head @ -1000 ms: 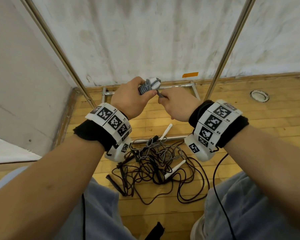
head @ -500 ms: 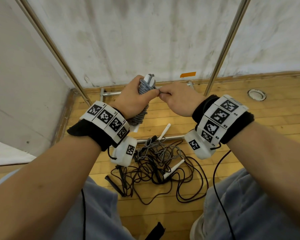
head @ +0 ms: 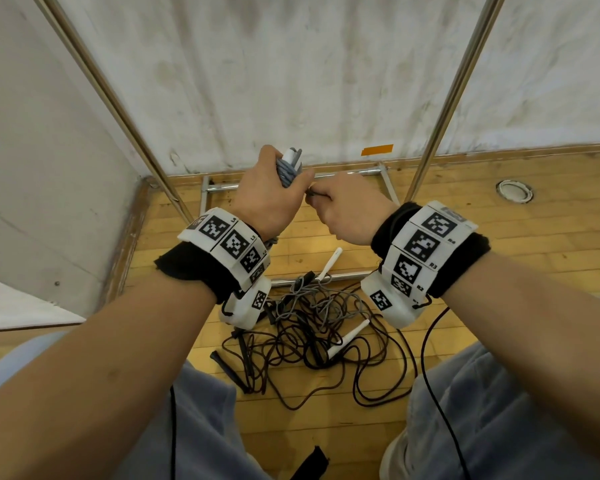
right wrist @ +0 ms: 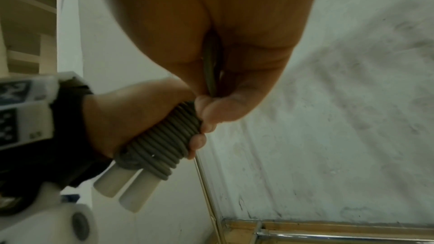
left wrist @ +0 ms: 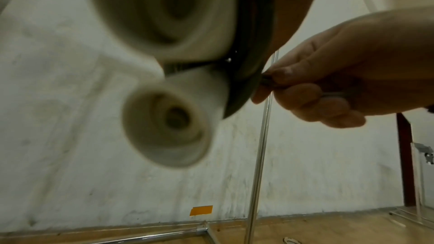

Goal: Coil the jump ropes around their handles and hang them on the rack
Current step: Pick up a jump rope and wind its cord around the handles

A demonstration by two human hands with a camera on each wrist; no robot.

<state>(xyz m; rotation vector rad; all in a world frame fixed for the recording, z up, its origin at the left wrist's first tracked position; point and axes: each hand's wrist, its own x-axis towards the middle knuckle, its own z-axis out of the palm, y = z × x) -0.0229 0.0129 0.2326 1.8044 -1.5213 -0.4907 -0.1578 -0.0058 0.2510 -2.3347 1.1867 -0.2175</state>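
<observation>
My left hand grips a pair of white handles bound with tight coils of grey rope, held upright in front of the rack. The handle tops poke out above my fist. Close beside it on the right, my right hand pinches the loose end of the grey rope between thumb and fingers. In the left wrist view the two white handle ends are blurred and close, with my right hand pulling the rope end beside them.
A tangle of black and grey jump ropes with white handles and black handles lies on the wooden floor between my knees. The metal rack's uprights and base bars stand against the white wall. A round floor socket sits right.
The left hand turned the wrapped handles from lying sideways to upright. The right hand stayed close, keeping its pinch on the rope end. Both hands lifted slightly.
</observation>
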